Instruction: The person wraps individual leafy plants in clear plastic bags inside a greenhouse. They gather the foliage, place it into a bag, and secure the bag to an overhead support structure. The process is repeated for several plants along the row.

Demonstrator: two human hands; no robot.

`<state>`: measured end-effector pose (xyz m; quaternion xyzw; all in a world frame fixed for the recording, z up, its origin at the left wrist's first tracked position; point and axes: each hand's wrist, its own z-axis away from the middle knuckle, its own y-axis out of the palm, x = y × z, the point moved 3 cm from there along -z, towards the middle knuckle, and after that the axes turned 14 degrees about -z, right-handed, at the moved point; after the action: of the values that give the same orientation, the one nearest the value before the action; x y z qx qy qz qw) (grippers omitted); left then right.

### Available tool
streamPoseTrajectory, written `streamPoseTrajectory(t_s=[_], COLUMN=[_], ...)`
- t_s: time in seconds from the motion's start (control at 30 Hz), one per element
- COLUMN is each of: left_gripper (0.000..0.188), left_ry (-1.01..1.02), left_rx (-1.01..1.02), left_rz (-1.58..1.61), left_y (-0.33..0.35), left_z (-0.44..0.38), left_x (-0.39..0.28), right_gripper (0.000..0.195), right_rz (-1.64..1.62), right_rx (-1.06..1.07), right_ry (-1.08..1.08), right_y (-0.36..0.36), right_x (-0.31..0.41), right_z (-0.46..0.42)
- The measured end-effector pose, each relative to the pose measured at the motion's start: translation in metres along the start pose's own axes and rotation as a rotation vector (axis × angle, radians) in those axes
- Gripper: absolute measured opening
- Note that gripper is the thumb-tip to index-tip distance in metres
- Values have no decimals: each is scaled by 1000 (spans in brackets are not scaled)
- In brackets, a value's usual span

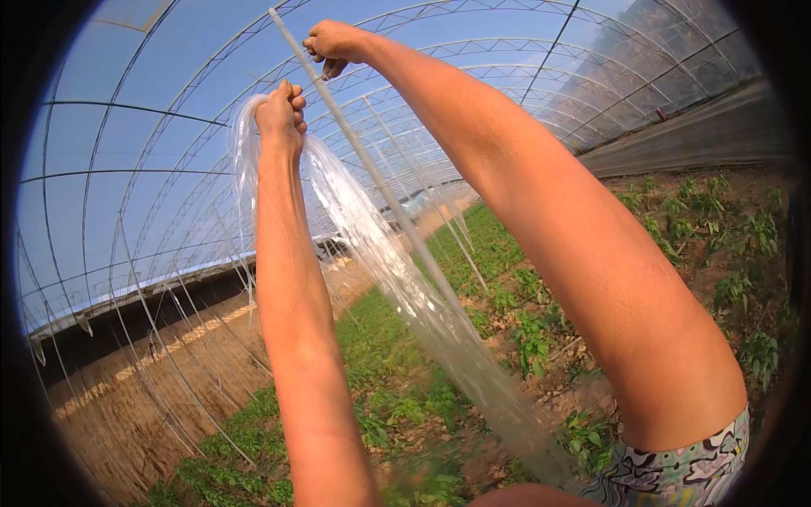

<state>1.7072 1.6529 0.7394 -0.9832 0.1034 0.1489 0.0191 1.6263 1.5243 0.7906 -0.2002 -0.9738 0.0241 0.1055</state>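
Observation:
My left hand (279, 117) is raised and closed around a bundle of clear plastic twine (374, 234). One end of the bundle loops over the back of the fist. The long shiny strands hang down to the lower right, towards my body. Higher up, my right hand (334, 47) is beside the upper part of a slanting grey metal post (380, 180), with its fingers curled. Whether a thin strand or wire is pinched in those fingertips is too small to tell.
Arched metal trusses (481, 44) carry the clear film roof of a greenhouse. Rows of leafy green plants (532, 336) grow in the soil below. Thin strings (158, 329) hang before an earthen wall (108, 405) at left. Several more posts (437, 203) stand further back.

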Motion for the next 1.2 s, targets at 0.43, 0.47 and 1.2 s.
streamPoseTrajectory(t_s=[0.43,0.47,1.2], left_gripper=[36,36,19], left_ry=[140,194,346], left_rx=[159,218,424], left_rz=[878,962,732], left_y=[76,83,33], left_z=[-12,-13,24], left_x=[48,46,53], right_gripper=[19,18,32], right_rz=[407,468,304], right_rx=[-25,-46,107], right_ry=[1,16,29], right_y=[6,4,-2], right_x=[-14,-19,-26], right_z=[-24,-35,-20])
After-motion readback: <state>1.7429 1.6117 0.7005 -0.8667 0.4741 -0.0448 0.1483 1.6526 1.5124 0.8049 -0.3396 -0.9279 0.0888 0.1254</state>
